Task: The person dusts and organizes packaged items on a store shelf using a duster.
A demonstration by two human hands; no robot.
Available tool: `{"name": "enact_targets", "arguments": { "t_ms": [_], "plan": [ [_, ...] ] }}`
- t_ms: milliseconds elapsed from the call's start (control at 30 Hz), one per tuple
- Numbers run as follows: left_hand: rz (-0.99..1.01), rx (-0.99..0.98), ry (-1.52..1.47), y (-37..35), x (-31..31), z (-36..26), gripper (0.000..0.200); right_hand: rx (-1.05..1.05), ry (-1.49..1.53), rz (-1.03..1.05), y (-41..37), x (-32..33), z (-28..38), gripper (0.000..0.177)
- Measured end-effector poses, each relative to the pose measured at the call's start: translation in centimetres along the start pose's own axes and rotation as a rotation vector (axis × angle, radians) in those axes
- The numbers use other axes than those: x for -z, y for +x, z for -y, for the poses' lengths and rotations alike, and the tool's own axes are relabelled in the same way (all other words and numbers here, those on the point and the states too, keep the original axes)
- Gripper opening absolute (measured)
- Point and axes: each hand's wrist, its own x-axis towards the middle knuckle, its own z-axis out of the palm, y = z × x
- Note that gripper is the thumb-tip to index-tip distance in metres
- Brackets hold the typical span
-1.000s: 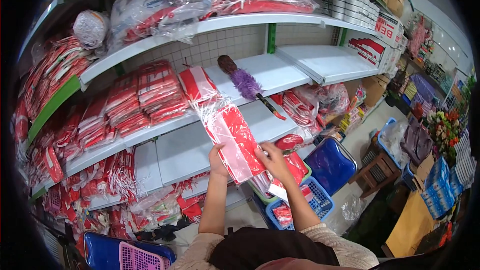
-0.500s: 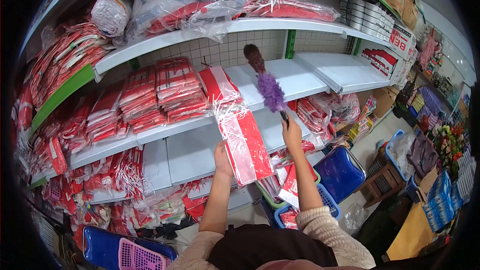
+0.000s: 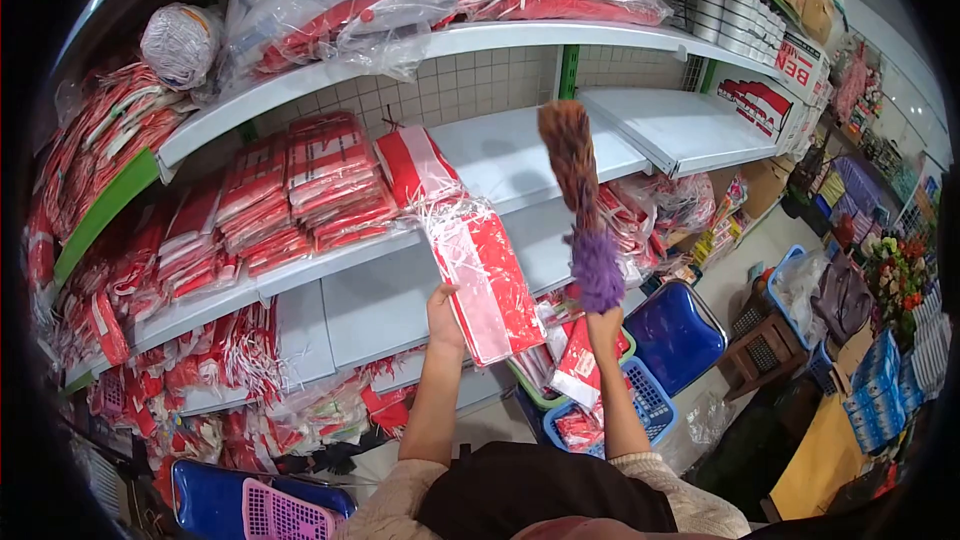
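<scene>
Gripping the feather duster (image 3: 584, 208), the right hand (image 3: 604, 326) is right of the red-and-white packet (image 3: 490, 290), whose left edge the left hand (image 3: 446, 320) holds (plastic-wrapped stacks (image 3: 332, 180) sit to the packet's upper left).

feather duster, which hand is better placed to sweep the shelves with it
Probably the right: the right hand grips the feather duster by its near end, while the left hand is occupied with the red-and-white packet.

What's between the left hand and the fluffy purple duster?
In the head view, a red-and-pink packet lies between the left hand and the duster, then some pale shelf.
</scene>
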Motion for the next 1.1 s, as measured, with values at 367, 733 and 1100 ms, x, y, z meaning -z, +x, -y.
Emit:
{"name": "enact_targets", "arguments": {
  "t_ms": [367,733,1100],
  "plan": [
    [0.076,0.050,-0.024,0.7,-0.3,0.0,0.035,0.371,-0.459,-0.182,2.8,4.0,-1.5,0.023],
    [0.080,0.040,-0.055,1.4,-1.9,-0.2,0.036,0.310,-0.537,-0.098,3.9,3.3,-2.8,0.020],
    [0.112,0.065,-0.080,2.7,-0.3,-1.2,0.036,0.357,-0.444,-0.101,4.3,2.0,-4.1,0.021]
  ]
}}
